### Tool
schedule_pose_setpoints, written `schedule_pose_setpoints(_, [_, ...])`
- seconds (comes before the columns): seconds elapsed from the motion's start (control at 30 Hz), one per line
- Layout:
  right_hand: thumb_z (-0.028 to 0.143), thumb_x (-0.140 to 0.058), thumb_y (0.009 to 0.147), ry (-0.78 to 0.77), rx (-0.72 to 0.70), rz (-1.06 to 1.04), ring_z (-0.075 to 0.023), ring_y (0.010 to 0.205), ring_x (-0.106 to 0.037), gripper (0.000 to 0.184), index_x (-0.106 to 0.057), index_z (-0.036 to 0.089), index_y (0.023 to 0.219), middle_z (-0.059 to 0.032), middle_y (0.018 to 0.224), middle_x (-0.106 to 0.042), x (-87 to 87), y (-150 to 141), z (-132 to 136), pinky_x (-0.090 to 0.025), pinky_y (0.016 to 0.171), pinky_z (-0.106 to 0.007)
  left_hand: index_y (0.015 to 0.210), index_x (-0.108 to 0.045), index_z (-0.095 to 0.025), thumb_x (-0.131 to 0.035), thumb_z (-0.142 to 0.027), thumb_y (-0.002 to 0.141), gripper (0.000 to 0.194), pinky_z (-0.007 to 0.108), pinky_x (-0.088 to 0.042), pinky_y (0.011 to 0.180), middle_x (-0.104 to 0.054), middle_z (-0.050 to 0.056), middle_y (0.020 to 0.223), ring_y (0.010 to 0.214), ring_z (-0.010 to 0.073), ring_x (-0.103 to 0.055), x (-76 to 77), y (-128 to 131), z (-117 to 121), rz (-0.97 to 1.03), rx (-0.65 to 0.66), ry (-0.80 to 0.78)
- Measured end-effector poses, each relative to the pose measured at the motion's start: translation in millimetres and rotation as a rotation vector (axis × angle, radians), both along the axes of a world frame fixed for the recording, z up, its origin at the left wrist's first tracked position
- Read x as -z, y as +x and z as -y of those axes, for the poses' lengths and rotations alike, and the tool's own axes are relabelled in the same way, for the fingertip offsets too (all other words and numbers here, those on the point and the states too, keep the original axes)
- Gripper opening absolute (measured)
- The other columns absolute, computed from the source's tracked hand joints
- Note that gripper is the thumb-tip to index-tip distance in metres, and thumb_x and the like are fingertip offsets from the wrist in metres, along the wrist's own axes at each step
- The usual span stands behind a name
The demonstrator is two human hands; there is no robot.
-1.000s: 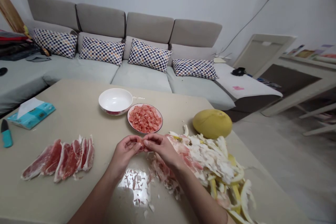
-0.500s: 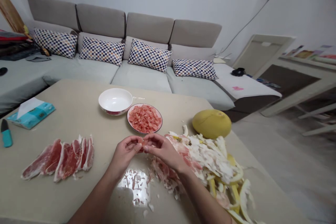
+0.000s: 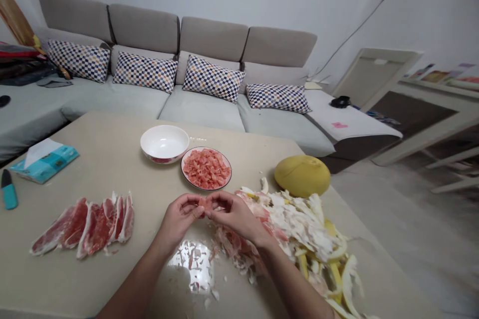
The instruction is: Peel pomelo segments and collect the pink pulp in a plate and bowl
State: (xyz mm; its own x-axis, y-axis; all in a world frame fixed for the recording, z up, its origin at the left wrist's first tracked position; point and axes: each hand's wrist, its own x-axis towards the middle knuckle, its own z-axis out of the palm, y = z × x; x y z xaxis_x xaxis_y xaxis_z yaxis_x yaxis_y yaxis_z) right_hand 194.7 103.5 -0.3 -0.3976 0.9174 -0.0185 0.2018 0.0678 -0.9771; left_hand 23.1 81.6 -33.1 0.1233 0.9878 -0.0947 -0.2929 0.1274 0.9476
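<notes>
Between the fingertips of both hands is a small piece of pink pomelo flesh (image 3: 203, 203). My left hand (image 3: 182, 211) pinches it from one side, my right hand (image 3: 231, 213) from the other. Just beyond them stands a dark-rimmed plate (image 3: 183, 172) heaped with pink pomelo pulp (image 3: 207, 168). A pile of white and yellow pomelo peel (image 3: 307, 224) lies to the right, with pinkish membranes (image 3: 239, 249) partly under my right forearm. On the left are several unpeeled pomelo segments (image 3: 99, 224) in a row. Small scraps (image 3: 194, 259) litter the table below my hands.
Behind the plate's left side is a white bowl (image 3: 164, 142). A whole yellow pomelo (image 3: 302, 176) rests at the right. A tissue pack (image 3: 48, 162) and a teal-handled knife (image 3: 9, 195) lie at the table's (image 3: 112, 159) left. Past the far edge runs a sofa (image 3: 202, 109).
My fingers have shifted slightly around the pomelo piece, and more of it shows between them. Everything else on the table stays in place.
</notes>
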Motion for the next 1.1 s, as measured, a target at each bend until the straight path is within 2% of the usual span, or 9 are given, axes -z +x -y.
schedule_pose_setpoints(0.13, [0.029, -0.069, 0.076, 0.071, 0.025, 0.083, -0.0149, 0.073, -0.063, 0.015, -0.068, 0.016, 0.085, -0.0024, 0.079, -0.069, -8.0, -1, 3, -0.049, 0.065, -0.024, 0.09, -0.066, -0.015, -0.077, -0.032, 0.072, 0.028, 0.028, -0.051, 0.078, -0.073, 0.005, 0.086, 0.08, 0.0169, -0.067, 0.7, 0, 0, 0.006, -0.006, 0.003])
schedule_pose_setpoints(0.27, [0.02, -0.065, 0.073, 0.063, 0.03, 0.103, -0.0142, 0.071, -0.062, 0.009, -0.067, 0.016, 0.081, -0.0019, 0.077, -0.067, -10.8, -2, 3, -0.048, 0.063, -0.023, 0.09, -0.066, -0.015, -0.078, -0.032, 0.071, 0.028, 0.028, -0.051, 0.079, -0.073, 0.006, 0.089, 0.082, 0.0175, -0.067, 1.5, 0, 0, 0.017, 0.002, -0.009])
schedule_pose_setpoints(0.6, [0.011, -0.058, 0.065, 0.025, 0.057, 0.082, -0.0112, 0.064, -0.056, 0.013, -0.062, 0.017, 0.075, 0.0023, 0.069, -0.062, 1.0, -3, 2, -0.042, 0.058, -0.02, 0.088, -0.067, -0.015, -0.079, -0.031, 0.068, 0.029, 0.03, -0.051, 0.079, -0.072, 0.006, 0.089, 0.082, 0.0186, -0.067, -0.5, 2, 0, -0.004, 0.009, -0.015])
schedule_pose_setpoints(0.7, [0.009, -0.058, 0.064, -0.035, 0.027, 0.03, -0.0103, 0.062, -0.055, 0.015, -0.062, 0.018, 0.075, 0.0034, 0.067, -0.061, 4.4, 0, 0, -0.042, 0.058, -0.02, 0.087, -0.067, -0.015, -0.08, -0.032, 0.067, 0.029, 0.03, -0.051, 0.078, -0.072, 0.007, 0.087, 0.081, 0.0187, -0.067, -3.1, 1, 0, 0.0, 0.016, -0.016])
schedule_pose_setpoints(0.9, [0.009, -0.059, 0.064, -0.249, -0.029, -0.148, -0.0099, 0.058, -0.058, 0.016, -0.062, 0.018, 0.075, 0.0042, 0.064, -0.062, 7.4, 3, -3, -0.044, 0.058, -0.021, 0.088, -0.069, -0.015, -0.08, -0.033, 0.068, 0.03, 0.03, -0.05, 0.078, -0.072, 0.007, 0.085, 0.079, 0.0187, -0.066, -7.1, 0, 1, 0.03, 0.048, -0.031])
schedule_pose_setpoints(1.1, [0.014, -0.07, 0.062, -0.397, -0.045, -0.242, -0.0089, 0.053, -0.057, 0.011, -0.063, 0.017, 0.07, 0.0044, 0.061, -0.063, 6.5, 4, -6, -0.048, 0.057, -0.022, 0.09, -0.069, -0.014, -0.079, -0.032, 0.071, 0.028, 0.028, -0.049, 0.078, -0.07, 0.006, 0.085, 0.08, 0.017, -0.064, -8.1, -1, 3, 0.071, 0.094, -0.045])
